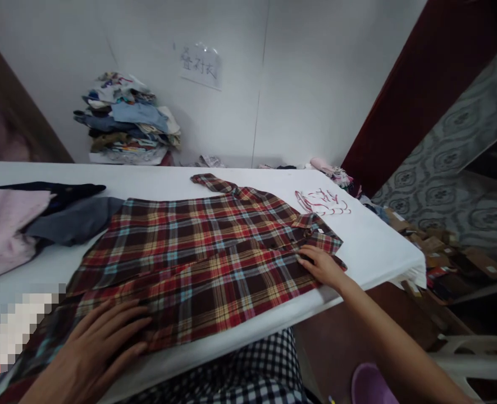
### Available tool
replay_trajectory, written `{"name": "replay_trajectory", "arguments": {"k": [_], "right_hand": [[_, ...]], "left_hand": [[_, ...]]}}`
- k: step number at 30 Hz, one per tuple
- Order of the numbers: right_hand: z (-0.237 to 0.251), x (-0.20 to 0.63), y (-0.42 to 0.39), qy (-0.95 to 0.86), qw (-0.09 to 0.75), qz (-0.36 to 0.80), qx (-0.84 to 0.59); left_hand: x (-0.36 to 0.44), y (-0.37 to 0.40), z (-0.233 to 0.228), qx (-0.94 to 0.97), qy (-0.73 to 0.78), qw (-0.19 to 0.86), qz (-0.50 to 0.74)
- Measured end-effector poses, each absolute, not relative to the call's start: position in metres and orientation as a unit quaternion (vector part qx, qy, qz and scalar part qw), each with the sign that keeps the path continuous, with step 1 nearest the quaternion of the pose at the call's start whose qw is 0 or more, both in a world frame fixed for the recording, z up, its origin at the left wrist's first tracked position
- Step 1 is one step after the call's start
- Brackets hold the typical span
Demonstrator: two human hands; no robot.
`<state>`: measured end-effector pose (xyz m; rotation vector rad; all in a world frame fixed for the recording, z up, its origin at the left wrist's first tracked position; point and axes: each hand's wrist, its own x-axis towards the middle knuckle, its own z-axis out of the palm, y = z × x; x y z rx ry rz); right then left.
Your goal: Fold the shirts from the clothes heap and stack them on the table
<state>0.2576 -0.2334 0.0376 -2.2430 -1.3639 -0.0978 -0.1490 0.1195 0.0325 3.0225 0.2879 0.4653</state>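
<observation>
A plaid button-front shirt (206, 241) in red, brown, yellow and light blue is spread along the table, with its collar (305, 220) toward the right. One sleeve (214, 182) lies bent on the far side, pointing left. My left hand (105, 342) rests flat on the near left part of the shirt, fingers stretched out. Close to the collar, my right hand (322, 266) lies on the shirt front with its fingers extended and slightly bent. The other sleeve is partly covered by that hand and forearm.
A white-covered table (370, 241) bears red markings at right. Pink cloth (4, 224) and dark garments (75, 221) lie at left. Behind stands a tall clothes pile (130, 118). A white plastic chair (475, 359) and a purple basin (370, 384) are below right.
</observation>
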Motion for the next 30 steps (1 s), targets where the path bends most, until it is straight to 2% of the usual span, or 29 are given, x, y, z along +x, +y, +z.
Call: {"name": "replay_trajectory", "arguments": {"k": [6, 10, 13, 16, 19, 24, 27, 30], "right_hand": [[0.017, 0.259, -0.245, -0.480, 0.199, -0.080, -0.850], [0.017, 0.261, -0.244, -0.472, 0.175, -0.086, -0.859], [0.014, 0.261, -0.243, -0.472, 0.166, -0.094, -0.861], [0.011, 0.263, -0.243, -0.475, 0.162, -0.095, -0.860], [0.009, 0.265, -0.243, -0.478, 0.166, -0.092, -0.858], [0.010, 0.270, -0.246, -0.453, 0.216, -0.078, -0.862], [0.012, 0.270, -0.244, -0.436, 0.232, -0.081, -0.866], [0.011, 0.269, -0.238, -0.438, 0.211, -0.090, -0.869]], "left_hand": [[-0.142, 0.103, 0.058, 0.986, 0.105, 0.069, 0.112], [-0.140, 0.099, 0.073, 0.968, 0.188, 0.126, 0.108], [-0.135, 0.103, 0.074, 0.953, 0.266, 0.112, 0.088], [-0.126, 0.107, 0.068, 0.945, 0.313, 0.077, 0.058], [-0.118, 0.108, 0.065, 0.942, 0.321, 0.088, 0.032], [-0.111, 0.113, 0.092, 0.944, 0.293, 0.135, 0.072], [-0.107, 0.122, 0.111, 0.937, 0.308, 0.112, 0.117], [-0.097, 0.131, 0.107, 0.932, 0.350, 0.068, 0.061]]}}
